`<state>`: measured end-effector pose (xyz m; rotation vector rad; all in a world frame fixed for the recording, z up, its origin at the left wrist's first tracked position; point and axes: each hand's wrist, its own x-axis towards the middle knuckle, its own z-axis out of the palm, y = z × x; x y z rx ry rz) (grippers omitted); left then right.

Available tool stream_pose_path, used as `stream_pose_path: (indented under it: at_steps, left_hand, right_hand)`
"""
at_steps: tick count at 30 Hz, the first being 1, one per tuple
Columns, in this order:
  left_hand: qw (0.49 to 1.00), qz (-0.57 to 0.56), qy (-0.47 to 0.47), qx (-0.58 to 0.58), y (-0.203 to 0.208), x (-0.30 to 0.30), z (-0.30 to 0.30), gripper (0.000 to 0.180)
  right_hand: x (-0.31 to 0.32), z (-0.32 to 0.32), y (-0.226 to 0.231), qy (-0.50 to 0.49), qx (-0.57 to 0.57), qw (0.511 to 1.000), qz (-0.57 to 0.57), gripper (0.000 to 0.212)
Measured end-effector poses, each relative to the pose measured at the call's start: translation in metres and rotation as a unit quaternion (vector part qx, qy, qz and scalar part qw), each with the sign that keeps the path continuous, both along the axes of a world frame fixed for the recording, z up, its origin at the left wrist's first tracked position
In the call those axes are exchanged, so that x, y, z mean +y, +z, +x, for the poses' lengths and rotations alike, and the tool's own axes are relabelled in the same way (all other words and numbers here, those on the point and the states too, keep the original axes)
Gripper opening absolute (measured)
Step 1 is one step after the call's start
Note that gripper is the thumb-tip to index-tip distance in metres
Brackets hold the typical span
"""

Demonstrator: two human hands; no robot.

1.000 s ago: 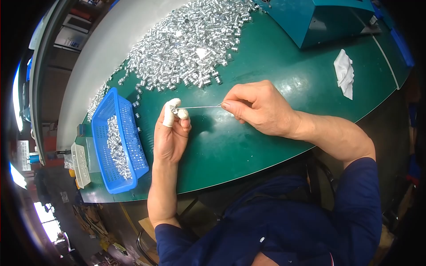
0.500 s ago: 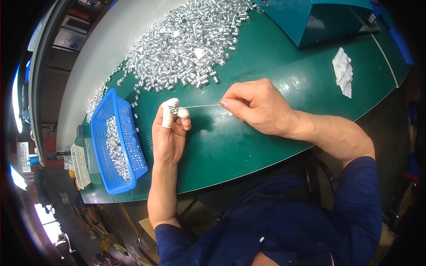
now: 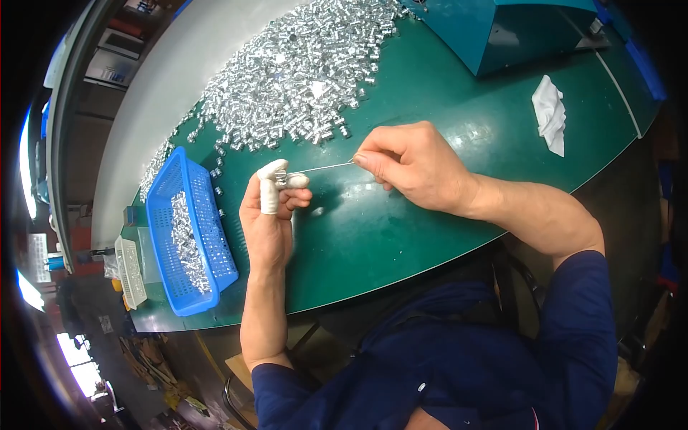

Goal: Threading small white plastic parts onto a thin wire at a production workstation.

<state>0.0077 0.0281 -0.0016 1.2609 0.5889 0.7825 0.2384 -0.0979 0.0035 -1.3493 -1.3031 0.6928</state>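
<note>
Between the covered thumb and fingers of my left hand [image 3: 271,215] a small shiny metal fitting [image 3: 282,178] is pinched; white finger covers hide part of it. My right hand [image 3: 419,168] grips one end of a thin metal rod [image 3: 326,168] between thumb and forefinger. The rod runs left to the fitting, its far end at or in it; I cannot tell which. Beyond my hands lies a large pile of similar metal fittings [image 3: 287,82] on the green table [image 3: 387,236]. Left of my left hand, a blue plastic basket [image 3: 224,251] holds many more.
A teal metal box-shaped machine [image 3: 527,36] stands at the far right. A crumpled white cloth [image 3: 550,115] lies near it. A small white tray [image 3: 130,272] sits left of the basket, by the table's edge. Some loose fittings lie between the pile and the basket.
My left hand has turned slightly and moved a little left and down with the fitting. The rod now tilts upward toward my right hand, which has barely moved.
</note>
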Motion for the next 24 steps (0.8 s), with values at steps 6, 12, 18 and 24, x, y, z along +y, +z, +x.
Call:
stream_pose_path:
  at_steps: [6, 12, 18, 24]
  left_hand:
    - [0.989, 0.12, 0.029, 0.086, 0.007, 0.002, -0.006, 0.024]
    - [0.985, 0.144, 0.002, 0.099, 0.007, -0.001, -0.005, 0.025]
    - [0.982, 0.153, -0.016, 0.114, 0.001, -0.005, -0.001, 0.022]
    - [0.954, 0.223, -0.016, 0.198, -0.001, -0.011, 0.003, 0.019]
  right_hand:
    - [-0.003, -0.001, 0.002, 0.012, -0.024, 0.996, 0.089, 0.015]
    - [-0.002, 0.003, 0.003, 0.0, -0.094, 0.985, 0.143, 0.01]
    - [-0.002, 0.003, 0.005, 0.003, -0.138, 0.977, 0.16, 0.011]
    - [0.003, 0.005, 0.003, 0.054, 0.187, 0.973, -0.122, 0.023]
